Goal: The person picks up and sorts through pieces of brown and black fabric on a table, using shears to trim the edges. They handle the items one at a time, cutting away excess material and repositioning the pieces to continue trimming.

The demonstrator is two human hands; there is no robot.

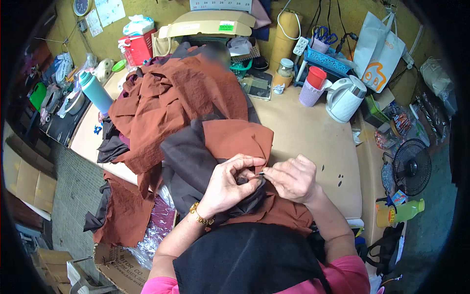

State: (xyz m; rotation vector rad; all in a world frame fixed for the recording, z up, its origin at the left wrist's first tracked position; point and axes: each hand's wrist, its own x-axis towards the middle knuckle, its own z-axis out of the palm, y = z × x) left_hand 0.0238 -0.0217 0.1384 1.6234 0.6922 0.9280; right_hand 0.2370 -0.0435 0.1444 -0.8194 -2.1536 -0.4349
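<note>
The rust-and-black cloth [223,147] is bunched up at the near edge of the table [303,130]; the left hand [232,183] pinches a bit of it, and the right hand [292,179] pinches a tiny dark thing [261,173], too small to name. The cloth looks soft, light and floppy, so it is likely best held close to its edge. A purple cup [308,98] holds a red cup [317,76], and a blue basket [330,61] holds scissors [325,35] in a small holder [319,46].

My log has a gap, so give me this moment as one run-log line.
left hand: curled at dark cloth | right hand: pinching small item, type unclear | brown cloth: heaped on table
</note>
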